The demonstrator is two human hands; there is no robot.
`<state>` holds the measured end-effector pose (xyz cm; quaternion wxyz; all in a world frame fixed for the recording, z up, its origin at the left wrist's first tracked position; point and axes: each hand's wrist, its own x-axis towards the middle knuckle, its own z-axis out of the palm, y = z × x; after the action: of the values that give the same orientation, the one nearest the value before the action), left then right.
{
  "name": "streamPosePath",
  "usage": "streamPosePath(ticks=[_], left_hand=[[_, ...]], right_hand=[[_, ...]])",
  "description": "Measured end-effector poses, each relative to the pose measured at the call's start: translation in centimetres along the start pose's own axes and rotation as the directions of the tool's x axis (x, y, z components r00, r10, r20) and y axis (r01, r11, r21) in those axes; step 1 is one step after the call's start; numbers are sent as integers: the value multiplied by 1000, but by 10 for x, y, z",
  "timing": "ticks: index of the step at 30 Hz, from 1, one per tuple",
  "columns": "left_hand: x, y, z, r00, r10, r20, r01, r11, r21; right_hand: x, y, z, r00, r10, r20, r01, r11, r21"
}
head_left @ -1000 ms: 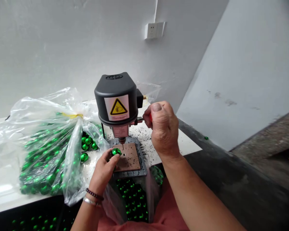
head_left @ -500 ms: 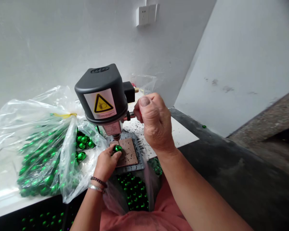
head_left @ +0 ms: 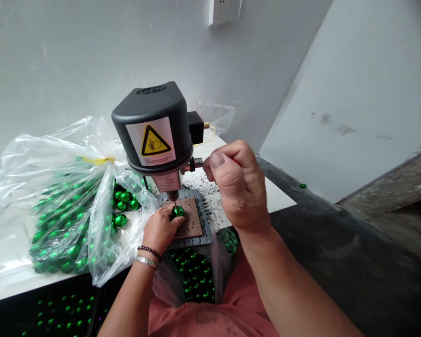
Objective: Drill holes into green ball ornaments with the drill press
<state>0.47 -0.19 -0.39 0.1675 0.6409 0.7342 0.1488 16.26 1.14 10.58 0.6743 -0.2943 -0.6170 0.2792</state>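
A black-topped drill press (head_left: pixel 152 126) with a yellow warning label stands on the white table. Under its bit, a shiny green ball (head_left: pixel 178 211) rests on a brown board (head_left: pixel 192 220) strewn with dark chips. My left hand (head_left: pixel 161 228) grips that ball between thumb and fingers from the left side. My right hand (head_left: pixel 240 185) is closed in a fist round the end of the press's side lever (head_left: pixel 196 163). The bit's tip meets the top of the ball, though the exact contact is too small to tell.
A clear plastic bag (head_left: pixel 101 224) of green balls lies left of the press, with loose green balls (head_left: pixel 120 220) beside it. More balls (head_left: pixel 195 276) are below the table's front edge. A wall socket (head_left: pixel 221 10) is above.
The view has shifted slightly. The bit and its chuck look lower, closer to the green ball, and my right hand has moved a little with the lever. My left hand still holds the ball.
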Motion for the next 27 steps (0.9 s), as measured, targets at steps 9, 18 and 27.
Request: streamPosePath(ticks=[9, 18, 27], left_hand=[[0, 0, 1, 1000, -12, 9, 12, 1000, -28], [-2, 2, 1, 1000, 2, 1, -2, 1000, -29], [-5, 2, 0, 1000, -8, -9, 8, 999, -32]], right_hand=[[-17, 1, -2, 998, -55, -6, 54, 991, -123], [-32, 17, 0, 995, -94, -29, 91, 992, -82], [-44, 40, 10, 975, -193, -108, 200, 978, 65]])
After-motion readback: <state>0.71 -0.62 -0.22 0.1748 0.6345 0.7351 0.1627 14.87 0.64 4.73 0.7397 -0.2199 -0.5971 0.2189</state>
